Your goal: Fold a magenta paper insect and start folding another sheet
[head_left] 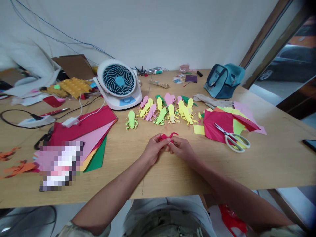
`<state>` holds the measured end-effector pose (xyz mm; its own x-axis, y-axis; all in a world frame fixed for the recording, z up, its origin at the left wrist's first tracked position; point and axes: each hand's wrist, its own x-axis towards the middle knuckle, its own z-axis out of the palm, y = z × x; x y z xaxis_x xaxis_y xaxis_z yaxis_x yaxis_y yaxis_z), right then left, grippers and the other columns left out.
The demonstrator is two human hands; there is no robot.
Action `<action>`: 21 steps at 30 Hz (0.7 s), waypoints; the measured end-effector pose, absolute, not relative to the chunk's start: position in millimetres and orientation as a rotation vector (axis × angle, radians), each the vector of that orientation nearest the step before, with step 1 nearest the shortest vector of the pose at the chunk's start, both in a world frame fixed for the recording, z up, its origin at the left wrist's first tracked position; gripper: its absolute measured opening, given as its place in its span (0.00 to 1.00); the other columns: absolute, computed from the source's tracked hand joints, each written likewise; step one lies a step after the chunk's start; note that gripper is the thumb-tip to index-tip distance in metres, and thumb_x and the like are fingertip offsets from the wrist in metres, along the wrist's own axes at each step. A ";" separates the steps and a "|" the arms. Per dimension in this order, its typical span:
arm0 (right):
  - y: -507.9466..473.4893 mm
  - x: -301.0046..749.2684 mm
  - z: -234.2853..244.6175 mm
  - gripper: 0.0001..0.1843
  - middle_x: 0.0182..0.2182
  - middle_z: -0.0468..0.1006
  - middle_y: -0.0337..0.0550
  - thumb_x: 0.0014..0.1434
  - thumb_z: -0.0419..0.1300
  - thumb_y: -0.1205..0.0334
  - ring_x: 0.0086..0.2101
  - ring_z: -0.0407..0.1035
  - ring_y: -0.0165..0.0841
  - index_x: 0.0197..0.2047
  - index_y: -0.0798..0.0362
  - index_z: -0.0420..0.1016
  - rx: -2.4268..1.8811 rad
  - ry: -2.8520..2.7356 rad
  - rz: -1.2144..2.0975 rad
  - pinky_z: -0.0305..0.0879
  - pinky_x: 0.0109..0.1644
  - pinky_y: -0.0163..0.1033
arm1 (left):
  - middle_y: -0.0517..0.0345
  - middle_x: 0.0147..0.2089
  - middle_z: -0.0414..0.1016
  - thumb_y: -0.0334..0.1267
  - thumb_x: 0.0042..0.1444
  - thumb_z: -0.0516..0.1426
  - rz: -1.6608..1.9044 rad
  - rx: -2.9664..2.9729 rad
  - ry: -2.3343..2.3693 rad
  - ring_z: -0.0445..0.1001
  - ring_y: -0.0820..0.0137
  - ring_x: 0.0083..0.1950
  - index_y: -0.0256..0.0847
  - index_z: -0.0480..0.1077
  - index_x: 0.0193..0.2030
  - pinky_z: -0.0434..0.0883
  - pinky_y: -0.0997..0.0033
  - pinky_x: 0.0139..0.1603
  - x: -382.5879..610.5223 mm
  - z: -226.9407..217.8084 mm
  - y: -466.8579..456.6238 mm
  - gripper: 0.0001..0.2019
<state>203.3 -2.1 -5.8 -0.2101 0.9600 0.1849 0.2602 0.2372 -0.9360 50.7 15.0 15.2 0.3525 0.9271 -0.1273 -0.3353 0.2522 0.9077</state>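
Just above the wooden table, both hands meet around a small red paper cutout (170, 136). My left hand (155, 146) pinches its left side between thumb and fingers. From the right, my right hand (181, 147) pinches the same piece, and a thin curled strip of it sticks out above the fingers. The fingers hide most of its shape. Beyond the hands lies a group of folded paper figures with curled legs, in yellow, pink and green, with one green paper figure (132, 119) apart at the left.
White-handled scissors (237, 141) lie on red paper sheets (217, 125) to the right. A stack of coloured paper (93, 138) and a pixelated object (61, 166) are at left. Behind stand a white fan (119, 84) and a teal bag (224, 82). Orange paper cutouts (21, 168) lie far left.
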 end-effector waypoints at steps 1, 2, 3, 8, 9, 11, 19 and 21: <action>-2.6 204.3 -3.9 0.15 0.25 0.78 0.38 0.65 0.58 0.52 0.24 0.69 0.28 0.32 0.52 0.75 -1.159 -1.679 1.011 0.63 0.29 0.32 | 0.65 0.22 0.67 0.44 0.43 0.71 1.011 0.936 0.806 0.63 0.78 0.24 0.38 0.67 0.27 0.59 0.77 0.27 51.1 15.2 14.8 0.19; -2.6 206.2 -1.6 0.15 0.26 0.78 0.38 0.65 0.57 0.51 0.25 0.70 0.29 0.33 0.51 0.75 -1.171 -1.693 0.984 0.63 0.29 0.33 | 0.66 0.22 0.67 0.45 0.43 0.71 1.039 0.950 0.836 0.63 0.78 0.24 0.38 0.67 0.27 0.59 0.77 0.28 50.8 15.9 14.9 0.19; -2.0 208.9 1.1 0.15 0.26 0.78 0.39 0.66 0.57 0.51 0.26 0.70 0.30 0.35 0.51 0.76 -1.191 -1.684 0.940 0.64 0.30 0.33 | 0.66 0.23 0.67 0.45 0.43 0.71 1.070 0.970 0.872 0.63 0.78 0.25 0.38 0.67 0.27 0.59 0.77 0.29 50.0 16.9 15.3 0.19; 4.7 222.1 12.6 0.13 0.43 0.81 0.48 0.62 0.61 0.56 0.36 0.74 0.35 0.49 0.50 0.74 -1.149 -1.600 0.614 0.71 0.40 0.40 | 0.68 0.24 0.64 0.46 0.42 0.70 1.117 1.065 0.963 0.60 0.78 0.26 0.39 0.66 0.26 0.57 0.77 0.30 46.6 21.3 16.7 0.19; 5.5 222.8 13.6 0.13 0.45 0.80 0.48 0.62 0.62 0.58 0.38 0.74 0.35 0.50 0.49 0.75 -1.110 -1.649 0.583 0.71 0.42 0.41 | 0.68 0.24 0.64 0.45 0.43 0.70 1.114 1.076 0.960 0.60 0.78 0.27 0.39 0.67 0.26 0.58 0.77 0.31 46.9 21.3 16.4 0.18; 5.7 222.0 14.2 0.10 0.43 0.81 0.47 0.63 0.60 0.60 0.39 0.75 0.36 0.47 0.49 0.78 -1.073 -1.731 0.566 0.71 0.44 0.41 | 0.66 0.26 0.68 0.44 0.43 0.69 1.115 1.105 0.948 0.63 0.77 0.29 0.38 0.70 0.28 0.61 0.77 0.34 48.2 20.8 15.8 0.15; 0.5 212.5 8.2 0.07 0.31 0.81 0.42 0.62 0.59 0.62 0.31 0.73 0.33 0.36 0.51 0.80 -1.180 -1.671 0.561 0.67 0.36 0.37 | 0.61 0.31 0.73 0.40 0.48 0.66 1.126 1.251 0.960 0.69 0.73 0.34 0.37 0.74 0.32 0.65 0.74 0.40 48.9 19.9 14.2 0.09; 0.9 211.6 5.3 0.07 0.28 0.80 0.41 0.62 0.60 0.60 0.28 0.72 0.32 0.36 0.51 0.79 -1.212 -1.635 0.626 0.66 0.33 0.36 | 0.60 0.31 0.74 0.40 0.49 0.65 1.136 1.288 0.968 0.69 0.73 0.34 0.37 0.74 0.33 0.65 0.74 0.40 48.9 19.6 13.9 0.09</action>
<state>211.6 0.9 5.3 -0.0343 0.9179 0.3953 0.4191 0.3723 -0.8281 48.9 13.9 19.6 0.2030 0.9766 0.0713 -0.0850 -0.0550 0.9949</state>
